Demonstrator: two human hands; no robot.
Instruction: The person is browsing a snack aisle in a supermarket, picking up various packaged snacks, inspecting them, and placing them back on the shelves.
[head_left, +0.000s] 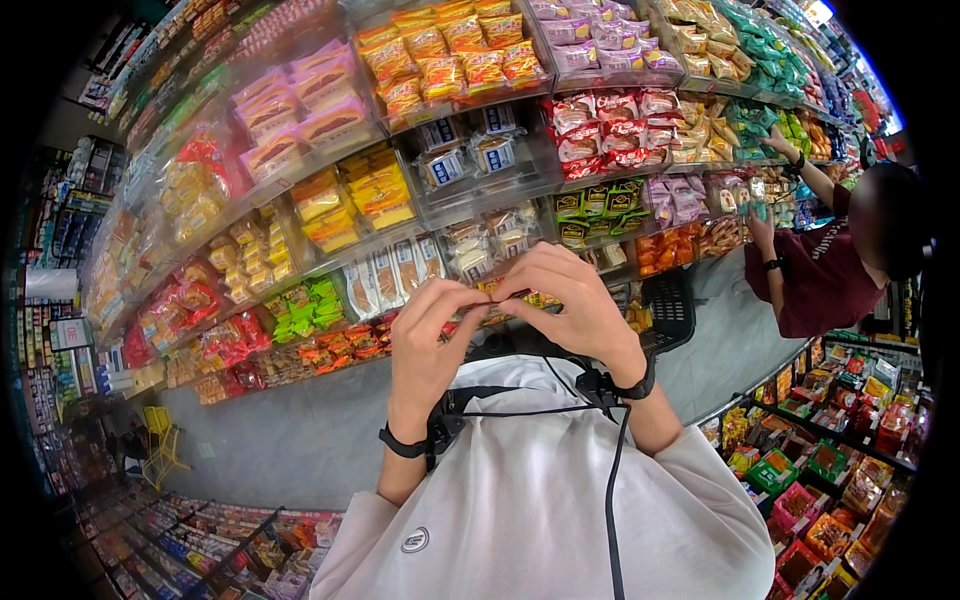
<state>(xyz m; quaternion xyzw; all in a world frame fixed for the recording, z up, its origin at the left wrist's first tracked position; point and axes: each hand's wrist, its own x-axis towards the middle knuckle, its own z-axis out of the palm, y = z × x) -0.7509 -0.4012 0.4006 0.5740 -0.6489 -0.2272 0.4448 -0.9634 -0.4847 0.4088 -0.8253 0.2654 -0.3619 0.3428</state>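
My left hand [432, 330] and my right hand [572, 302] meet in front of my chest, their fingertips pinched together. Between the fingertips there may be something thin and dark, too small to make out. Right behind them, a tiered snack shelf holds clear compartments of wrapped snacks. Nearest to the hands are white-wrapped packs [478, 250] and long brown cakes in clear wrap [397, 272]. Above those lie blue-and-white packs [443, 167] and yellow packs [378, 190]. Each wrist wears a black band with a small device, and a black cable hangs down over my pale shirt.
A black shopping basket [668, 308] is beyond my right forearm. On the right, a person in a maroon shirt [815, 265] reaches into the shelf with both hands. Behind me at right stands another rack of packaged snacks [828, 460]. A yellow metal frame [160, 440] stands at left.
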